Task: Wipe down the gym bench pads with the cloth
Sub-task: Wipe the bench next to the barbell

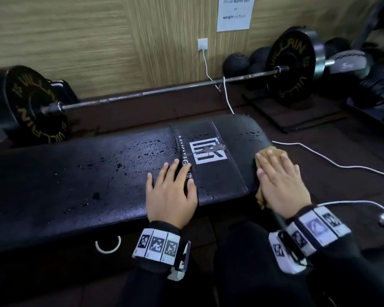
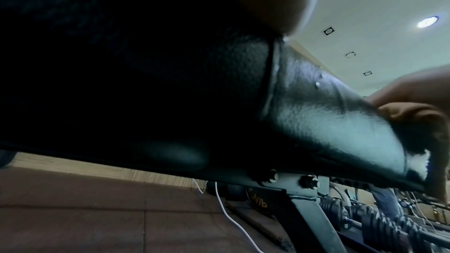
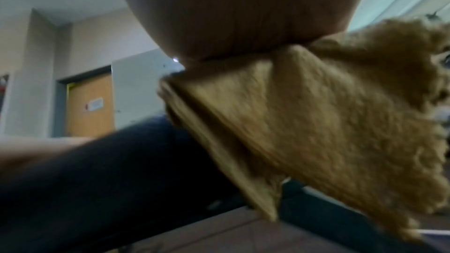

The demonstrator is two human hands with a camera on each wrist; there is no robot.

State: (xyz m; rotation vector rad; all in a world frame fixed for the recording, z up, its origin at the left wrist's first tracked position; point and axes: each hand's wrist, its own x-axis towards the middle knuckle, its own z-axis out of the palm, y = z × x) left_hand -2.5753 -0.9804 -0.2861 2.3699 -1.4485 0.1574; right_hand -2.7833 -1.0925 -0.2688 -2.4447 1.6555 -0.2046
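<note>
Nearest, the right hand (image 1: 282,180) lies flat, straight fingers (image 1: 273,160) pressing a tan, fuzzy, folded cloth (image 1: 261,197) onto the rounded right end of the bench pad (image 1: 75,173). The left hand (image 1: 171,191) rests open, fingers spread, on the pad's grained black vinyl, which is beaded with droplets and carries a white block logo (image 1: 207,152). Behind lies a barbell (image 1: 164,90) with black plates lettered "VILLAIN"; a wall notice (image 1: 234,12) reads "weight on floor".
</note>
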